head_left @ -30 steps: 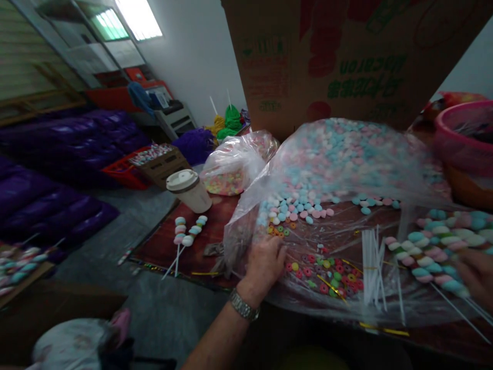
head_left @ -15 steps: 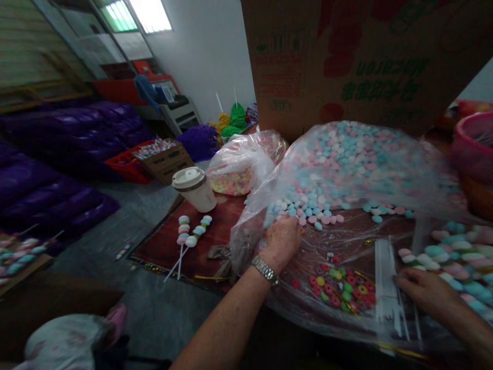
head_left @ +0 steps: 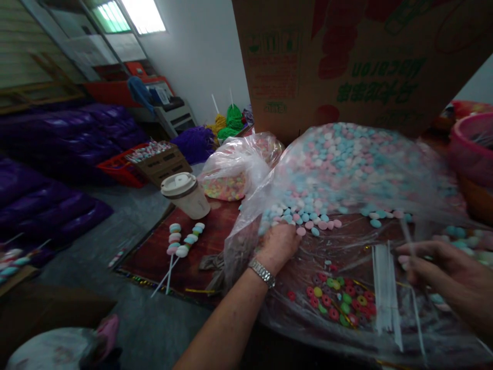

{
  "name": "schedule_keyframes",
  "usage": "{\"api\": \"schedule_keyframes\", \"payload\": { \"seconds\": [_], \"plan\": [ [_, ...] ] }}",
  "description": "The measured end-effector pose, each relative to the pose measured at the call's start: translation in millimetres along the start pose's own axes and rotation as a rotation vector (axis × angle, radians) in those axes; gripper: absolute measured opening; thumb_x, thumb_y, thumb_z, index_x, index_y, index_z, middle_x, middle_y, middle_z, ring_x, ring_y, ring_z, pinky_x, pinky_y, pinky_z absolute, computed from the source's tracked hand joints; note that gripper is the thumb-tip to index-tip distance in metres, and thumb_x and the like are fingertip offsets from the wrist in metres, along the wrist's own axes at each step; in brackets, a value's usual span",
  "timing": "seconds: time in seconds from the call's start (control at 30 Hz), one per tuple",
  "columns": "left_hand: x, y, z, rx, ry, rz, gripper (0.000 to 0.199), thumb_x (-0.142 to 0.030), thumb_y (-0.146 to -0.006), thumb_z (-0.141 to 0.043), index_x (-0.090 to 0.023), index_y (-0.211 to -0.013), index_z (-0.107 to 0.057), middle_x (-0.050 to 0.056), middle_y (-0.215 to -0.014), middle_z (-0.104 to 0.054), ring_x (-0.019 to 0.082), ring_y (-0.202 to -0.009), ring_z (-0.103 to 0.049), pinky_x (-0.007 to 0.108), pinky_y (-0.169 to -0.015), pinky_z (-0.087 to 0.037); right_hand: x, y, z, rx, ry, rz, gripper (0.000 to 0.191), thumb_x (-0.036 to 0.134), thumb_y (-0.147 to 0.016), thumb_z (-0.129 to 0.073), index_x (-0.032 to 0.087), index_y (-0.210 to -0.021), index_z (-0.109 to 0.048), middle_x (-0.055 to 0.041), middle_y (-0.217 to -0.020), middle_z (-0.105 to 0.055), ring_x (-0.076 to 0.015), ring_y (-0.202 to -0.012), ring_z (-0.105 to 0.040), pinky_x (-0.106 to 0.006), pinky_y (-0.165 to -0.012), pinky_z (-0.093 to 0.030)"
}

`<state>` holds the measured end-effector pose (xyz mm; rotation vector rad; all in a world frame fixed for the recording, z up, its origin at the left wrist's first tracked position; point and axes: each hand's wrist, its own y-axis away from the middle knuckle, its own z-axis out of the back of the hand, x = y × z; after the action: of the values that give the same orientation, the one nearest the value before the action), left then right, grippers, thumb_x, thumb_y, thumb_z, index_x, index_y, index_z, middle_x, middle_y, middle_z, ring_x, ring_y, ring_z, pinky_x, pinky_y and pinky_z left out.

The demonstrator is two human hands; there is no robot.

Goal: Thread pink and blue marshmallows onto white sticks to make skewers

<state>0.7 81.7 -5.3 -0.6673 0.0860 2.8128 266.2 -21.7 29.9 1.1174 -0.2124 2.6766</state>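
Pastel candies [head_left: 327, 174] piled in plastic [head_left: 246, 241]; two skewers [head_left: 179, 246] done, bare sticks [head_left: 385, 288] left; left hand [head_left: 277, 246] against plastic, right hand [head_left: 442, 272] pinching stick [head_left: 416, 313], hands apart.

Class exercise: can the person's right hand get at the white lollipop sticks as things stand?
Probably yes: the right hand hovers just beside the white lollipop sticks, nothing solid between them, though clear plastic sheeting may cover them.

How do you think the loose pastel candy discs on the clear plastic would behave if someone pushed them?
The pastel candy discs would probably slide and scatter easily, since they lie loose in a heap on smooth-looking clear plastic. Their rounded edges suggest some may roll away. They look light, so the left hand at their edge could likely shift many at once.
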Motion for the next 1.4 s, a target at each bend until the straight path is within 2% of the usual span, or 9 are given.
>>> {"api": "schedule_keyframes", "payload": {
  "seconds": [0.13,0.3,0.43,0.63,0.8,0.97,1.1,1.3,1.4],
  "plan": [
    [-8.4,6.9,-16.3,-0.045,-0.018,-0.051,0.015,-0.021,-0.076,-0.048,-0.016,-0.075,-0.063,0.013,-0.082,-0.06,0.024,-0.074,-0.058,0.034,-0.07,-0.043,51.4,-44.7,-77.9,0.253,0.117,0.226,0.019,0.027,-0.077,-0.04,0.019,-0.077,-0.057,-0.0041,-0.078,-0.061,-0.017,-0.076,-0.055,-0.026,-0.068,-0.039],
    [3.5,19.2,-7.5,0.009,0.022,-0.125,0.014,-0.025,-0.075,-0.051,-0.019,-0.081,-0.062,0.008,-0.08,-0.061,0.021,-0.072,-0.057,0.03,-0.066,-0.043,56.1,-73.1,-137.0,0.286,0.13,0.199,0.009,0.017,-0.07,-0.051,0.016,-0.073,-0.059,-0.0061,-0.072,-0.061,-0.0172,-0.072,-0.054,-0.025,-0.063,-0.034],
    [8.7,9.1,2.5,-0.005,0.033,-0.159,0.018,-0.026,-0.079,-0.046,-0.019,-0.084,-0.061,0.007,-0.082,-0.061,0.019,-0.074,-0.057,0.027,-0.068,-0.044,40.3,-68.5,-129.1,0.338,0.04,0.204,0.009,0.021,-0.067,-0.054,0.017,-0.072,-0.061,-0.0033,-0.071,-0.06,-0.0167,-0.069,-0.053,-0.025,-0.061,-0.035],
    [-7.5,-12.5,-8.2,0.068,-0.105,-0.153,0.019,-0.023,-0.077,-0.05,-0.018,-0.092,-0.061,0.011,-0.1,-0.059,0.021,-0.079,-0.058,0.032,-0.069,-0.045,40.4,-50.9,-101.2,0.39,-0.188,0.186,0.032,0.04,-0.076,-0.044,0.015,-0.086,-0.062,-0.0034,-0.081,-0.064,-0.0185,-0.078,-0.057,-0.026,-0.067,-0.043],
    [-8.8,4.2,-14.9,-0.044,0.486,0.013,0.019,-0.026,-0.077,-0.05,-0.014,-0.083,-0.062,0.005,-0.073,-0.063,0.015,-0.066,-0.057,0.024,-0.058,-0.043,56.7,-23.8,-96.9,0.386,-0.552,0.022,0.024,0.041,-0.075,-0.053,0.017,-0.079,-0.057,0.0006,-0.067,-0.058,-0.0135,-0.06,-0.054,-0.023,-0.054,-0.042],
    [-22.4,31.6,-9.1,-0.019,1.091,0.108,0.02,-0.025,-0.073,-0.055,-0.012,-0.086,-0.065,0.005,-0.077,-0.064,0.014,-0.068,-0.057,0.022,-0.061,-0.044,64.3,-10.3,-114.8,0.342,-0.754,0.089,0.022,0.039,-0.076,-0.057,0.017,-0.08,-0.057,-0.0002,-0.072,-0.058,-0.0134,-0.069,-0.053,-0.022,-0.062,-0.042],
    [-27.6,48.4,-6.4,0.078,1.44,0.115,0.022,-0.025,-0.071,-0.061,-0.012,-0.088,-0.063,0.006,-0.084,-0.064,0.015,-0.075,-0.058,0.025,-0.07,-0.045,62.4,-4.9,-125.3,0.283,-0.821,0.034,0.025,0.041,-0.074,-0.06,0.017,-0.078,-0.054,0.0031,-0.063,-0.054,-0.0092,-0.055,-0.048,-0.019,-0.052,-0.039],
    [-23.9,59.5,-16.0,0.083,1.633,0.221,0.028,-0.022,-0.062,-0.071,-0.012,-0.084,-0.058,0.003,-0.074,-0.062,0.011,-0.063,-0.057,0.023,-0.063,-0.045,70.4,6.2,-108.8,0.533,-0.873,-0.194,0.034,0.051,-0.072,-0.058,0.019,-0.08,-0.05,0.0118,-0.041,-0.031,-0.004,-0.032,-0.022,-0.016,-0.033,-0.016],
    [-22.9,60.4,-17.0,0.024,1.611,0.287,0.028,-0.024,-0.061,-0.071,-0.011,-0.083,-0.058,0.003,-0.071,-0.062,0.011,-0.061,-0.057,0.023,-0.06,-0.045,64.7,15.8,-94.5,0.592,-0.651,-0.073,0.034,0.05,-0.08,-0.045,0.019,-0.092,-0.055,0.008,-0.045,-0.041,-0.0077,-0.036,-0.035,-0.018,-0.037,-0.027]
  ]
}}
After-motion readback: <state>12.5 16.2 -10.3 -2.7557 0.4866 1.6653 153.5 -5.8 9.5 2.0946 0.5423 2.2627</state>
